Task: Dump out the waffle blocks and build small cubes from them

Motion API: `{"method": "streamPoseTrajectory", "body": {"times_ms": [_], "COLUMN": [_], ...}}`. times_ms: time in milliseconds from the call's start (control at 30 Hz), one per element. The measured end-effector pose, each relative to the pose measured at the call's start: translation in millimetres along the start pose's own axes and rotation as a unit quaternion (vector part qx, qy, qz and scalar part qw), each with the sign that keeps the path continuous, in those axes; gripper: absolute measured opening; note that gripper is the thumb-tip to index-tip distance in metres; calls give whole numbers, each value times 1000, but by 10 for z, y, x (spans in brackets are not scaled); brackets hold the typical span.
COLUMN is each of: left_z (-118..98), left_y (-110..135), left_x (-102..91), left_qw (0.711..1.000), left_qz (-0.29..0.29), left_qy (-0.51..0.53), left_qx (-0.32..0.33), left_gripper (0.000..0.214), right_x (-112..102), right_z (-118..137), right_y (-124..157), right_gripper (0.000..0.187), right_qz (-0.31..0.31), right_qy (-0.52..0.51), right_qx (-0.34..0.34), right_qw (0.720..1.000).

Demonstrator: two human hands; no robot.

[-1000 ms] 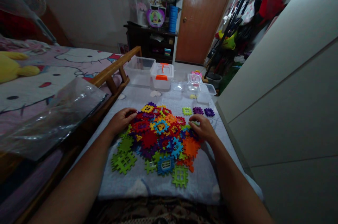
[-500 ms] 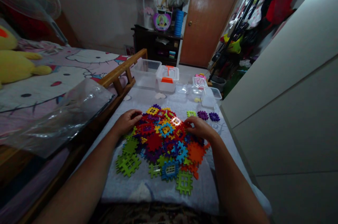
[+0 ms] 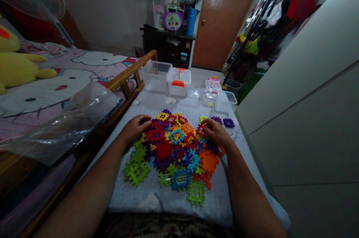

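A heap of colourful plastic interlocking building pieces [image 3: 164, 150], square and gear-edged, spreads over the cloth before me. My left hand [image 3: 137, 127] rests at the heap's left edge, fingers loosely bent and touching the outer pieces, with no piece seen in its grasp. At the right side, my right hand [image 3: 214, 130] pinches a red window-shaped building piece [image 3: 200, 130] between thumb and fingers, just above the pile. Beyond that hand lie a lime piece [image 3: 202, 119] and two purple gear-edged pieces [image 3: 229, 122], apart from the heap. Green square pieces [image 3: 196, 192] lie along the near side.
Behind the heap stand a large clear bin [image 3: 157, 77], a lidded box with orange clips [image 3: 178, 82] and smaller clear containers [image 3: 226, 101]. A wooden bed rail [image 3: 131, 69] runs along the left, a pale cabinet [image 3: 305, 118] along the right.
My right hand has lifted slightly and shifted right, and a red window-shaped piece now shows in its fingers. An orange piece is now visible in the heap. My left hand has barely moved.
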State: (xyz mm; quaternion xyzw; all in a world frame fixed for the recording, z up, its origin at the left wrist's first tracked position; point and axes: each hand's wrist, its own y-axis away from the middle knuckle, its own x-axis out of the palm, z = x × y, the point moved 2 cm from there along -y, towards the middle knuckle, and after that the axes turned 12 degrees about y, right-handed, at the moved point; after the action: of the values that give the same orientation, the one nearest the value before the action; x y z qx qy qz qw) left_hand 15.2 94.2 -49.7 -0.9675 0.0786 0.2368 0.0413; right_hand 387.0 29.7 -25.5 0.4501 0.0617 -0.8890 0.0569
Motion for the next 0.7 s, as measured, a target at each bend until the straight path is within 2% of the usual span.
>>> {"method": "streamPoseTrajectory", "body": {"times_ms": [100, 267, 367, 567, 700], "left_z": [-12, -44, -53, -11, 10], "left_y": [4, 16, 22, 14, 3], "left_x": [0, 1, 1, 14, 17], "left_qw": [1000, 1000, 1000, 1000, 1000], "left_qz": [-3, -7, -5, -9, -8], "left_qy": [1, 1, 6, -5, -8], "left_qx": [5, 6, 6, 16, 23], "left_gripper": [57, 54, 54, 54, 52], "right_x": [2, 10, 57, 213, 240], "right_z": [-6, 23, 130, 331, 354], "right_y": [-1, 11, 17, -31, -70], "right_gripper": [19, 21, 22, 29, 36], "right_qz": [-26, -68, -56, -22, -34], "right_qy": [59, 114, 114, 101, 66], "right_qx": [-22, -62, -86, -89, -86], "right_qw": [998, 989, 988, 991, 994]}}
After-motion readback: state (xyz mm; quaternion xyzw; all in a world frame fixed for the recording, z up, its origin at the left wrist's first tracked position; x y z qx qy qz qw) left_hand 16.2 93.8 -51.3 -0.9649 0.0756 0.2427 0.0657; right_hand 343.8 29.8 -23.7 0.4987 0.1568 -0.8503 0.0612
